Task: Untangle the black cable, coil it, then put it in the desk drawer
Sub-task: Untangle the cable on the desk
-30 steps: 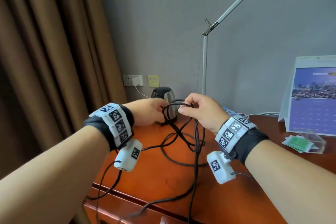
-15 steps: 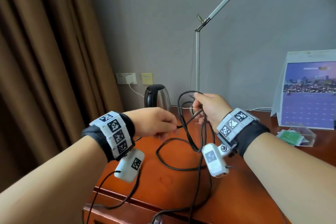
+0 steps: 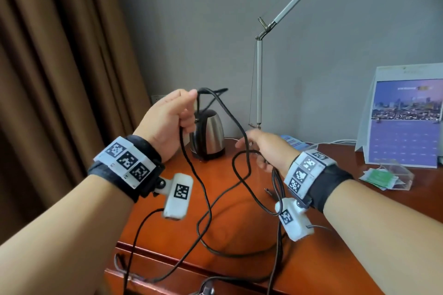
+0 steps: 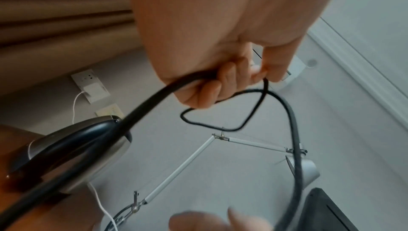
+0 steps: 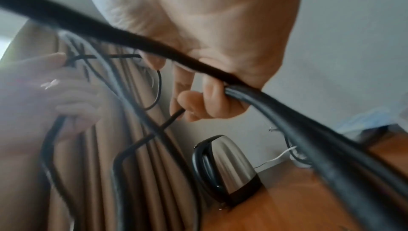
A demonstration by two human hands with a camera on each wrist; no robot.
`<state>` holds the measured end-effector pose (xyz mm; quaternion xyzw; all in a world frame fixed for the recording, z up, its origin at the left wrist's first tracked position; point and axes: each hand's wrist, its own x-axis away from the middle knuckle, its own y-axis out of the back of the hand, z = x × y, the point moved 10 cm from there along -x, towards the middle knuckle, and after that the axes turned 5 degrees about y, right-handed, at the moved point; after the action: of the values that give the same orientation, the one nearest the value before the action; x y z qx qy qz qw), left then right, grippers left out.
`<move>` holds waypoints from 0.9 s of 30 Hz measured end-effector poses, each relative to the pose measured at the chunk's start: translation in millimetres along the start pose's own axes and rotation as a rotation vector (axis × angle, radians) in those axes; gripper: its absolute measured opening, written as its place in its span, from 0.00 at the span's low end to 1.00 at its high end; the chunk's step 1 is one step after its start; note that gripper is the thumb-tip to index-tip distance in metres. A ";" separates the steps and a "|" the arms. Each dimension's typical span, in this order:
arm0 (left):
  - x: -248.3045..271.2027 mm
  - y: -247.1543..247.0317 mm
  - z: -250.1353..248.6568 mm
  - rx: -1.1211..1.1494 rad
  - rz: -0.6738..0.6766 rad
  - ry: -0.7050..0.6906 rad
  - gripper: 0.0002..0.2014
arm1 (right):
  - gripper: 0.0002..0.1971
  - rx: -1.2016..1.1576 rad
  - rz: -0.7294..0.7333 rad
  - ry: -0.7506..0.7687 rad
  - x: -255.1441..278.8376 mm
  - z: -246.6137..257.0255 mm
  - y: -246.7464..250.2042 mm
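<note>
Left hand (image 3: 167, 122), head view: your fingers curl round the black cable (image 3: 208, 201), thumb and forefinger pinching a loop at the top, raised above the desk (image 3: 340, 258) in front of the kettle (image 3: 211, 136). Your right hand (image 3: 268, 151) sits lower, near the back edge of the desk, fingers closed on several strands that drop past the wrist. Between your hands the cable hangs in loose crossed loops; more of it lies on the desk top and spills over the front edge by the drawer front (image 3: 153, 270). Lamp arm (image 3: 260, 79) stands behind your right hand; calendar (image 3: 405, 117) and a clear holder (image 3: 393, 175) sit toward the right back corner.

Left wrist view: your left hand (image 4: 209, 46) grips the cable (image 4: 141, 112) in a curled fist, one thin loop hanging below the fingers (image 4: 203, 91), a thicker strand arcing down right. Kettle (image 4: 73, 147) at lower left, blurred.

Right wrist view: your right hand (image 5: 216, 46) has its fingers (image 5: 214, 102) wrapped on a thick strand of cable (image 5: 287, 112); a thinner end pokes out by the fingertips. Your left hand (image 5: 44, 98) shows at left, blurred, holding tangled strands. Kettle (image 5: 229, 165) stands on the desk (image 5: 287, 200) below.
</note>
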<state>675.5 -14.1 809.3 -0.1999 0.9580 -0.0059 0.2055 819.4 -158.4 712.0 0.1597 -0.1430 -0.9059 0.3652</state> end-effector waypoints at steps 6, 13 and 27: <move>-3.5 24.4 -7.0 -0.374 -0.140 -0.015 0.14 | 0.16 0.305 0.139 0.078 5.3 0.1 -13.1; 4.7 -0.8 39.0 -0.828 0.011 0.193 0.11 | 0.14 -0.032 -0.025 0.325 -4.4 38.0 -15.6; 13.4 145.4 -44.5 -0.352 -0.430 -0.175 0.07 | 0.17 0.483 -0.393 0.124 -17.3 13.6 81.8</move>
<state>591.3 111.3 831.2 -0.4308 0.8585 0.1340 0.2437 876.3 -200.8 758.3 0.3211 -0.2979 -0.8875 0.1429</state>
